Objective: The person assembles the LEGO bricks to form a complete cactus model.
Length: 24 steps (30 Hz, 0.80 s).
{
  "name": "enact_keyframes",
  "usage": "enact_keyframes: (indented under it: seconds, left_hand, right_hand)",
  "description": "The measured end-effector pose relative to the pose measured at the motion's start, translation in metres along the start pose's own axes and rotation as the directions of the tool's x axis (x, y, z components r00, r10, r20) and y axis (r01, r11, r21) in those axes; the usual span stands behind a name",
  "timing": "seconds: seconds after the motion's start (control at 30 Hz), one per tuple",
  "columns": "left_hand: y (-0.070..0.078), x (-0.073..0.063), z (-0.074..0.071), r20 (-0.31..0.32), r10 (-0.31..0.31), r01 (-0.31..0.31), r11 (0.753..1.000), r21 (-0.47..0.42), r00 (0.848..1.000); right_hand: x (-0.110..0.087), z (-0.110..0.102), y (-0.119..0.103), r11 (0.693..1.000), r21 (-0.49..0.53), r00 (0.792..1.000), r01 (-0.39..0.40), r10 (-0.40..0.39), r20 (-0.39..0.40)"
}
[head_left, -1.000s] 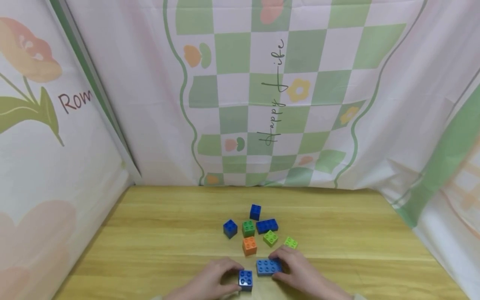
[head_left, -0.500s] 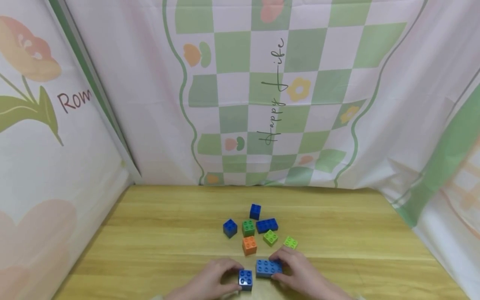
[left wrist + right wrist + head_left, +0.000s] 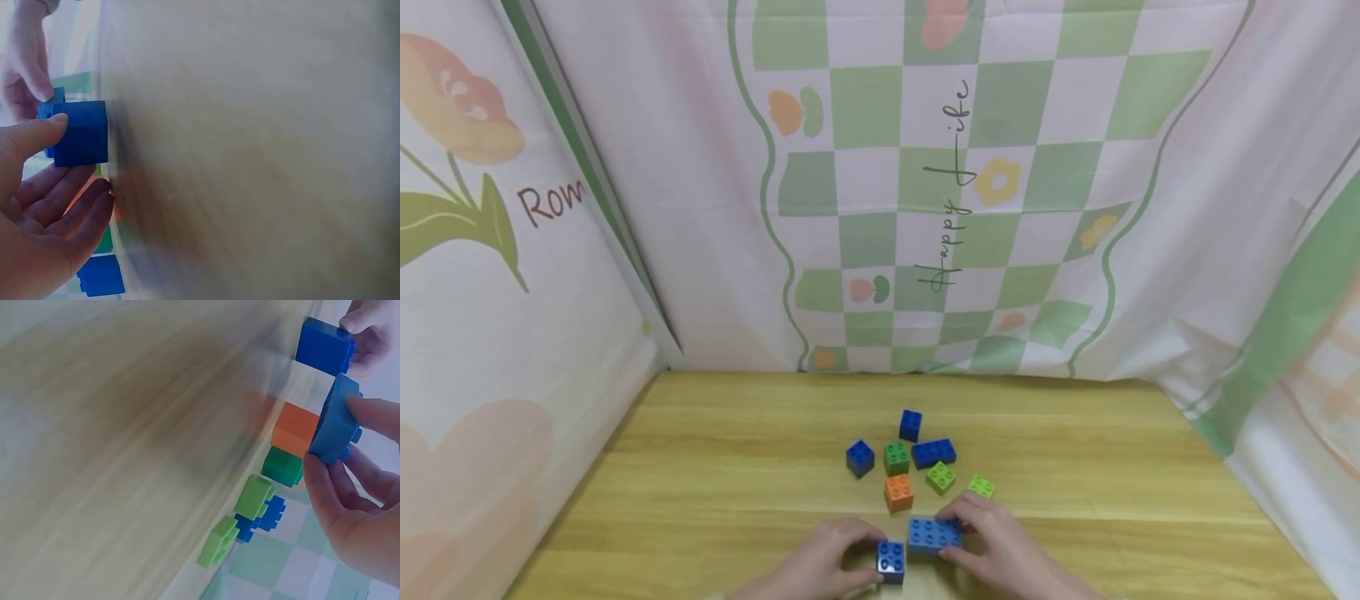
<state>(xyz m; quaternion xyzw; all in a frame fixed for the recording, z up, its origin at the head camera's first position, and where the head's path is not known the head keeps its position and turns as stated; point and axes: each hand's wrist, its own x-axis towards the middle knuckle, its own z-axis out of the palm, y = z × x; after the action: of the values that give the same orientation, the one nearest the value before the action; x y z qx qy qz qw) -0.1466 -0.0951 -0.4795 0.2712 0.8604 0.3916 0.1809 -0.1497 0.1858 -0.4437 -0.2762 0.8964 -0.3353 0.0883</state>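
My left hand (image 3: 822, 557) pinches a square dark blue toy building brick (image 3: 891, 562) between thumb and fingers, studs up, near the table's front. In the left wrist view the thumb lies on that brick's near face (image 3: 82, 134). To its right, my right hand (image 3: 1000, 543) holds a longer, lighter blue building brick (image 3: 929, 536) by its right end. The right wrist view shows this brick (image 3: 335, 422) raised off the tabletop, its hollow underside partly visible. A narrow gap separates the two bricks in the head view.
Beyond the hands, an orange brick (image 3: 898, 493), a green brick (image 3: 897, 458) and two lime bricks (image 3: 941, 477) stand on the wooden table (image 3: 715, 467). Behind them are a long dark blue brick (image 3: 934, 452) and two square blue ones (image 3: 861, 458). Patterned curtains (image 3: 865, 175) enclose the table.
My right hand has shifted slightly left with the lighter blue brick, narrowing the gap to the square brick. The left hand and the loose bricks have stayed in place.
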Motion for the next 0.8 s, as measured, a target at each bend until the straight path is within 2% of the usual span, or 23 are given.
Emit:
enact_keyframes:
  seconds: [0.27, 0.57, 0.8]
  left_hand:
    - [0.0, 0.001, 0.0, 0.0, -0.016, 0.016, 0.999, -0.037, 1.0]
    - [-0.003, 0.001, 0.001, -0.004, 0.02, -0.02, 0.999, -0.046, 1.0]
    - [-0.003, 0.001, 0.001, 0.0, 0.013, -0.013, 0.999, -0.046, 1.0]
  right_hand:
    - [-0.002, 0.0, -0.007, 0.998, 0.03, 0.999, 0.053, -0.052, -0.007]
    - [-0.002, 0.003, -0.015, 0.995, 0.084, 0.998, 0.056, -0.058, 0.024]
    - [-0.001, 0.007, -0.019, 0.993, 0.085, 0.996, 0.087, -0.089, 0.017]
